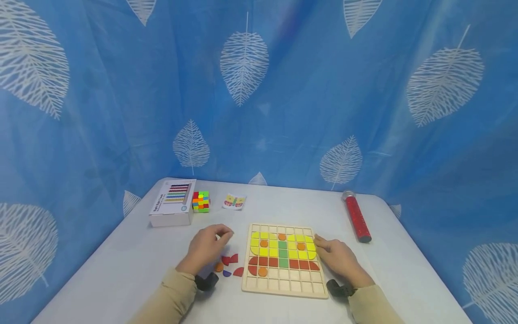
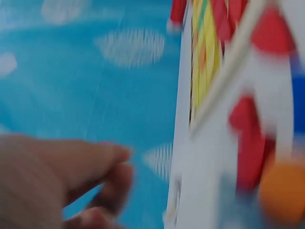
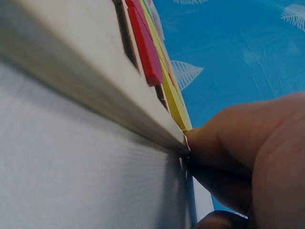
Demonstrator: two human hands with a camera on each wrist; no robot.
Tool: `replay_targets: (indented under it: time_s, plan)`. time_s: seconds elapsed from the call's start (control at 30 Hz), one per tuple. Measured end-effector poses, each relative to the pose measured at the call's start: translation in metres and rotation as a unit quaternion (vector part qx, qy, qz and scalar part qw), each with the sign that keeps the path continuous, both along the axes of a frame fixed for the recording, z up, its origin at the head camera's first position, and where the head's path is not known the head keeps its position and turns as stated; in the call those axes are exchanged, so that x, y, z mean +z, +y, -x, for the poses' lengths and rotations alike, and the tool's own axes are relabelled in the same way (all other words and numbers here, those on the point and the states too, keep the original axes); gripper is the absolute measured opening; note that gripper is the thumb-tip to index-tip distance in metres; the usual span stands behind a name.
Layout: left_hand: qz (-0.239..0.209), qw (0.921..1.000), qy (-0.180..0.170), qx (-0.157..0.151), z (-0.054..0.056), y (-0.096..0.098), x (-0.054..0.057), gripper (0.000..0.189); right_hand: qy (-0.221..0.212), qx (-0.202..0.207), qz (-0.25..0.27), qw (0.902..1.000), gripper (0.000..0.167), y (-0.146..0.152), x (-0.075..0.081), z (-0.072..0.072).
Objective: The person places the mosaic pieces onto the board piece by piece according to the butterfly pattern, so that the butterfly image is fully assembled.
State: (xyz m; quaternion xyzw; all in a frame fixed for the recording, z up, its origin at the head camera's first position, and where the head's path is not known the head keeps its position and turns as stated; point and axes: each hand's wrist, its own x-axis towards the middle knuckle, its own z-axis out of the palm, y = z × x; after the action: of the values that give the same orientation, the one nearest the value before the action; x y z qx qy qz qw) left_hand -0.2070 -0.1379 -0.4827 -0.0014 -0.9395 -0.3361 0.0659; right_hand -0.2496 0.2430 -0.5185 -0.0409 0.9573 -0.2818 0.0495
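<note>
A wooden grid board (image 1: 285, 285) lies on the table with yellow, red, green and orange pieces set in a butterfly-like pattern. My right hand (image 1: 337, 257) holds the board's right edge between its fingertips, as the right wrist view also shows. Left of the board, my left hand (image 1: 207, 245) hovers with fingers bent and nothing visible between them. Below it lie loose pieces: red quarter rounds (image 1: 229, 259), an orange disc (image 1: 219, 267) and a blue half round (image 1: 227, 273). In the board's lower left, an orange disc (image 1: 262, 271) sits beside a red quarter piece (image 1: 252, 269).
A small picture card (image 1: 234, 202) with a similar butterfly pattern lies behind the board. At the back left stand a white box (image 1: 171, 202) and a colourful puzzle cube (image 1: 201, 201). A red tube (image 1: 357, 217) lies at the right. Blue leaf-patterned cloth (image 1: 291, 112) surrounds the white table.
</note>
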Motion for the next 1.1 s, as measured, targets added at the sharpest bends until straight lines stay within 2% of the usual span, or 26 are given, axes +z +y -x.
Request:
replay_targets:
  time_s: [0.07,0.23,0.37,0.53,0.9,1.1]
  plan:
    - [0.017,0.9993,-0.032,-0.003,0.002,-0.011,0.0,0.014,0.0,0.0,-0.001,1.0,0.052,0.0,0.0,0.0]
    - [0.036,0.9915,-0.108,-0.064,0.005,-0.023,0.0,0.023,0.002,0.004,-0.001,1.0,0.052,0.0,0.001,-0.001]
    - [0.046,0.9857,-0.135,-0.089,0.004,-0.024,-0.001,0.028,0.003,0.004,0.0,1.0,0.052,0.0,0.001,-0.001]
    - [0.058,0.9831,-0.138,-0.105,0.004,-0.024,-0.004,0.025,0.002,0.002,0.001,1.0,0.052,0.0,0.0,0.0]
    - [0.044,0.9872,-0.13,-0.082,0.007,-0.022,-0.01,0.025,0.003,0.003,-0.003,1.0,0.051,0.0,0.001,-0.002]
    - [0.043,0.987,-0.125,-0.091,0.007,-0.022,-0.01,0.019,0.009,0.008,-0.004,0.9999,0.05,0.0,0.002,-0.003]
